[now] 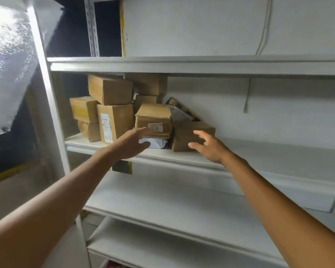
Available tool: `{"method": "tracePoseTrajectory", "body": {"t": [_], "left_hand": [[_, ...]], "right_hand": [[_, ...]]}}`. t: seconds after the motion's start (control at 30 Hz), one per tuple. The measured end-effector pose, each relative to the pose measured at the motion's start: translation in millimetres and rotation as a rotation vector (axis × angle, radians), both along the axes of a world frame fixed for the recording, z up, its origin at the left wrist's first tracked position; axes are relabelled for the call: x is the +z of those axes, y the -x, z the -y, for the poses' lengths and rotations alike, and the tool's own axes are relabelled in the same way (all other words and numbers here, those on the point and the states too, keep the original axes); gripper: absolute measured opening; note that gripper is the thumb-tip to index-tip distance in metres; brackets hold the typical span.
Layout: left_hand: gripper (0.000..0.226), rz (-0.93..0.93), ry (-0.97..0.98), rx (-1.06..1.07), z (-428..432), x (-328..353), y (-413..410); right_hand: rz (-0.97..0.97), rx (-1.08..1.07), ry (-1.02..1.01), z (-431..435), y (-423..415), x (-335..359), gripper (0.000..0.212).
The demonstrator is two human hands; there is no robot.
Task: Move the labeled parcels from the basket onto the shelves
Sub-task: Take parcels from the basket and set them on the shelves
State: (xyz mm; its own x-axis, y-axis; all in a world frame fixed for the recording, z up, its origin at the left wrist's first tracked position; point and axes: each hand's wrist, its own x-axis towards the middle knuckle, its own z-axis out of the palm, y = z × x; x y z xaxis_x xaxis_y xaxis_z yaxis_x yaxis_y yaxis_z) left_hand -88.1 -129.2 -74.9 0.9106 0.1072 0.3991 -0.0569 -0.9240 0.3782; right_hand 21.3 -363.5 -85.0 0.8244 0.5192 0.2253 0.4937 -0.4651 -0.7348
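Two bare forearms rise from the bottom corners toward a white metal shelving unit, whose upright post stands at the left. Nearest the viewer, under the arms, lie two lower shelf boards.

Further in, both hands reach the front edge of the middle shelf. The left hand has its fingers stretched forward and its thumb held apart below them, gripping nothing. Its fingertips lie in front of a white soft parcel and the bottom edge of a labelled brown box stacked on that parcel; whether they touch cannot be told. The right hand is spread, its fingers loose and apart, holding nothing. It sits in front of a plain brown box just right of the white parcel.

All the parcels sit bunched at the left end of the middle shelf. Left of the labelled box stands a tall box with a white label and "A-1" written by hand. More brown boxes are piled behind and above it, and a printed packet leans tilted behind the plain brown box.

Above, on the top shelf, rests a large white carton. A crinkled silver sheet hangs at the far left.
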Motion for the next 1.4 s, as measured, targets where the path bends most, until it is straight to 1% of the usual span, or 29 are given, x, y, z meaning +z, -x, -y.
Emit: {"method": "tracePoseTrajectory", "body": {"t": [0.1,0.27,0.37,0.47,0.5,0.57,0.63,0.7,0.83,0.9,0.97,1.0,1.07,1.1,1.13,1.2,1.27,1.33,1.4], "left_hand": [[0.051,-0.002,0.033,0.012,-34,3,-9],[0.052,0.054,0.106,0.054,-74,10,-35],[0.058,0.044,0.154,0.066,-92,14,-58],[0.053,0.064,0.229,0.065,-104,19,-85],[0.052,0.089,0.281,0.055,-107,20,-95],[0.052,0.132,0.47,0.047,-111,22,-114],[0.055,0.107,0.659,0.034,-115,26,-132],[0.059,0.05,0.735,0.01,-123,27,-148],[0.075,-0.026,0.792,-0.056,-144,20,-171],[0.077,0.006,0.834,-0.123,-146,17,-171],[0.082,0.003,0.835,-0.157,-148,16,-174],[0.089,-0.006,0.819,-0.175,-149,16,-174],[0.113,-0.021,0.794,-0.209,-151,14,-170],[0.122,-0.024,0.785,-0.23,-152,12,-167],[0.127,-0.027,0.769,-0.259,-153,9,-163],[0.13,-0.054,0.741,-0.314,-154,1,-153],[0.132,-0.092,0.727,-0.356,-153,-10,-143],[0.127,-0.092,0.739,-0.411,-151,-20,-132],[0.113,-0.054,0.757,-0.478,-147,-32,-122]], "right_hand": [[-0.015,0.004,-0.054,-34,-11,8,0.056],[-0.037,-0.016,-0.148,-84,-31,13,0.052],[-0.005,-0.031,-0.212,-106,-54,22,0.048],[-0.034,-0.053,-0.239,-126,-85,31,0.049],[-0.05,-0.052,-0.237,-132,-96,32,0.05],[-0.091,-0.043,-0.23,-144,-115,32,0.052],[-0.152,-0.023,-0.233,-154,-135,33,0.054],[-0.182,-0.003,-0.206,-162,-151,33,0.06],[-0.23,0.034,-0.181,-173,-188,24,0.071],[-0.208,0.035,-0.199,-168,-192,26,0.08],[-0.225,0.044,-0.181,-167,-196,27,0.09],[-0.227,0.054,-0.18,-167,-196,26,0.087],[-0.214,0.08,-0.202,-168,-190,22,0.072],[-0.206,0.08,-0.214,-168,-185,21,0.07],[-0.202,0.073,-0.222,-168,-179,20,0.074],[-0.207,0.073,-0.243,-169,-160,19,0.086],[-0.205,0.09,-0.27,-170,-141,14,0.093],[-0.188,0.097,-0.289,-169,-121,7,0.091],[-0.181,0.096,-0.307,-166,-99,-1,0.087]]}}
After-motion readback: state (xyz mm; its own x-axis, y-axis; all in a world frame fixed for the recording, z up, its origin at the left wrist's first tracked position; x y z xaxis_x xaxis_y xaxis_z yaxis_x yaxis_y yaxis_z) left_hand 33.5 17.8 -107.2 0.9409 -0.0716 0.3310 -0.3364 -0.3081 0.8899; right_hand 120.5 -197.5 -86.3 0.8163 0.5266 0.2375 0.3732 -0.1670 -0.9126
